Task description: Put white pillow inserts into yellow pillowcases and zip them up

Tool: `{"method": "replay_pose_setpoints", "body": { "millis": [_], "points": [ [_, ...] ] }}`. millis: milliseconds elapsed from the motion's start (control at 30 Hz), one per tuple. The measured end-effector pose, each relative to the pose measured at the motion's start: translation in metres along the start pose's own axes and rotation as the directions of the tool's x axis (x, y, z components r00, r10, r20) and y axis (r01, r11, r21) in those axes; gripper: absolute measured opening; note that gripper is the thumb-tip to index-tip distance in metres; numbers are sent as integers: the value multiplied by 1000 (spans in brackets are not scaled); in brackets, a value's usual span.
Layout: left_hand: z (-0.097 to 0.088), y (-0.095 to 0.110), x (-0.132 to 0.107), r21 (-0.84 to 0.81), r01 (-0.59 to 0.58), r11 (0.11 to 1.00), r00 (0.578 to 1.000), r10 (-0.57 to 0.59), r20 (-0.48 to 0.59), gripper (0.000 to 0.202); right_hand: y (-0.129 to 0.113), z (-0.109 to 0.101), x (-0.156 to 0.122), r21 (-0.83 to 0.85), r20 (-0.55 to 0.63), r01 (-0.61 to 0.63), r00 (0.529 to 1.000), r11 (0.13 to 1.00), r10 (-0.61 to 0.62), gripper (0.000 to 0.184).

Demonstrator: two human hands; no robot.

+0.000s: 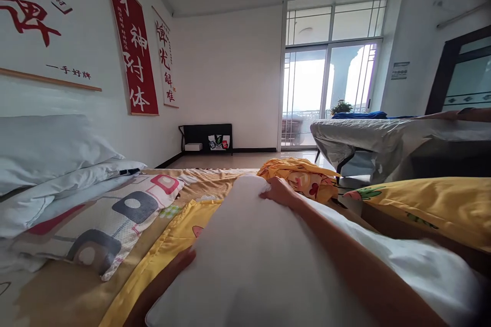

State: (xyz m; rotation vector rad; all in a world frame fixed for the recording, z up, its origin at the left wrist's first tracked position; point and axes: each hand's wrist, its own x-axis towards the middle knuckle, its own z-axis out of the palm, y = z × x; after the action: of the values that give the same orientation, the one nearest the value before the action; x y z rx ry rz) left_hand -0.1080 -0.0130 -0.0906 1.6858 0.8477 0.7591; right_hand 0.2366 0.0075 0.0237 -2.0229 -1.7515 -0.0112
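The right hand [282,193] grips the far end of the white pillow [245,245]; the left hand [183,261] touches its left side, closure untellable, 2 contacts probably steadying it over yellow cloth [161,248]

Between the left fingers [191,254] and the right fingers [267,191], the held pillow [238,245] is situated, above the bed [49,286]; beside and beyond the left fingers, a flat cloth [153,265] is spread on the bed; farther left of these fingers, a single pillow [132,214] is laid, with stacked pillows [57,148] behind it; just beyond the right fingers, a crumpled cloth [297,176] is placed; well to their right, another pillow [433,202] is found, and behind that one, a covered table [387,125], on which folded fabric [360,115] is rested.
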Motion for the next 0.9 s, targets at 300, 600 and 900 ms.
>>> {"method": "replay_pose_setpoints", "body": {
  "millis": [300,600,900],
  "points": [
    [68,3,10,-91,7,996,980,11,197,62,-74,-57,-64,-153,-274,217,928,964,-252,20],
    [176,77,60,-464,-102,880,988,143,55,76,-78,-167,-43,-651,-287,429,624,625,-727,28],
    [121,-18,81,10,-138,990,989,139,-44,59,-9,-64,-83,-765,-272,551,191,332,-943,32]
  ]
}}
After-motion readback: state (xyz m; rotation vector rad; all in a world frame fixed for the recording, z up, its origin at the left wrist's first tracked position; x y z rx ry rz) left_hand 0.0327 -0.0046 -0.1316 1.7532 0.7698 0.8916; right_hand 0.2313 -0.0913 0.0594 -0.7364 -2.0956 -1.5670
